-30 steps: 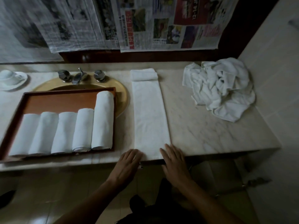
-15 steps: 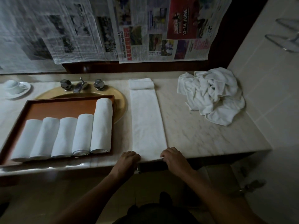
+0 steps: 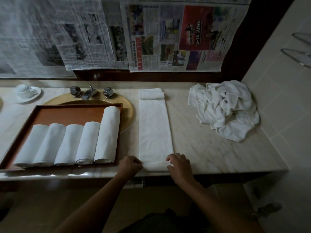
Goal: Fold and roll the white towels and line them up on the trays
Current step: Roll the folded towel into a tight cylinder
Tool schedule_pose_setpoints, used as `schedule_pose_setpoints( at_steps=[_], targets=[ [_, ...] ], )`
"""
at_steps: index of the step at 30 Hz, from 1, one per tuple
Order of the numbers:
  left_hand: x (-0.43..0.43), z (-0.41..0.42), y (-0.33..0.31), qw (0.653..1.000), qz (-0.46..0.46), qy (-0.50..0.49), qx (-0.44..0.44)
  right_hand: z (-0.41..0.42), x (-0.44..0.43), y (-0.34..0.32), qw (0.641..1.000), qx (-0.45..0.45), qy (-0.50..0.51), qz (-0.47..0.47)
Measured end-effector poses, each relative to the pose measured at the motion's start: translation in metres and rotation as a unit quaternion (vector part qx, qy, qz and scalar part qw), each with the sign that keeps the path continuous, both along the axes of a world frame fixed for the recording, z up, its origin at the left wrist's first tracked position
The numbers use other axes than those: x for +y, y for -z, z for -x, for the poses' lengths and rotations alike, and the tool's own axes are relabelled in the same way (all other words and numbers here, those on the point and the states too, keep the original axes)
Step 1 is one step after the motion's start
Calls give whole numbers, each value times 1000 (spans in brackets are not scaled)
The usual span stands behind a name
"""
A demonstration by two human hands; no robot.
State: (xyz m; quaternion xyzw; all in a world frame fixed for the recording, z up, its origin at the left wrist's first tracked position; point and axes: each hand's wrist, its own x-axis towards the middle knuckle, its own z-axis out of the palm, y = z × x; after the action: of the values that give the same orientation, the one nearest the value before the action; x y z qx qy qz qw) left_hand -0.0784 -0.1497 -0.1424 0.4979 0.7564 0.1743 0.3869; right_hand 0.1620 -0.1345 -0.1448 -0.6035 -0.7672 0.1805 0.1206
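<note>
**Left hand** (image 3: 130, 166): curled, pinching the near-left corner of the folded towel (image 3: 154, 132).

**Right hand** (image 3: 180, 165): curled likewise, pinching the near-right corner. Both at the front edge of the counter (image 3: 210, 148), level with each other, neither nearer to the work.

**Folded towel:** long narrow strip, flat on the counter. Long axis straight away from the hands toward the back wall. Near short end under the fingers, all remaining length ahead. Judged step: start of the roll from the near end. Next move likely a forward push along that axis, both hands kept even against a skewed roll.

**White bundle** (image 3: 151, 93): touching the strip's far end. Separate piece or turned-over end, not to be told.

**Tray** (image 3: 79, 105): just left of the strip. Five rolled towels (image 3: 67, 143) inside, side by side, roughly parallel to the strip, rightmost one close to the right rim.

**Loose towels** (image 3: 225, 108): crumpled heap at the far right of the counter, well apart from the hands.

**Gold basin** (image 3: 129, 113) and taps (image 3: 90, 93): behind the tray.
</note>
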Motion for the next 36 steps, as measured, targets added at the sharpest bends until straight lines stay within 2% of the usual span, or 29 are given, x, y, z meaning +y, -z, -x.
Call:
schedule_pose_setpoints(
  at_steps=[4,7,10,13,15,17,22,28,31,36],
  targets=[
    [5,-4,-3,1000,20,-16,-3,16,-16,15,986,-31,-144,-79],
    [8,-1,-6,999,38,-9,-5,14,-17,22,976,-59,-178,-107],
    [3,-9,-6,998,-20,26,57,10,-13,22,969,-77,-206,-112],
    [-13,-27,0,963,-143,115,196,10,-9,19,968,-74,-214,-113],
    [-24,-38,11,931,-191,210,230,11,-8,19,970,-70,-209,-105],
    [-29,-40,22,901,-201,277,268,11,-7,19,969,-71,-213,-99],
    [-28,-24,34,892,-172,328,260,6,6,15,966,-97,-232,-62],
    [-18,-10,21,880,-180,359,255,7,16,6,966,-100,-240,8],
    [-17,-9,13,889,-172,364,220,2,17,10,975,-62,-207,43],
    [-10,-7,5,935,-146,281,158,-1,24,6,981,-4,-155,116]
  ],
)
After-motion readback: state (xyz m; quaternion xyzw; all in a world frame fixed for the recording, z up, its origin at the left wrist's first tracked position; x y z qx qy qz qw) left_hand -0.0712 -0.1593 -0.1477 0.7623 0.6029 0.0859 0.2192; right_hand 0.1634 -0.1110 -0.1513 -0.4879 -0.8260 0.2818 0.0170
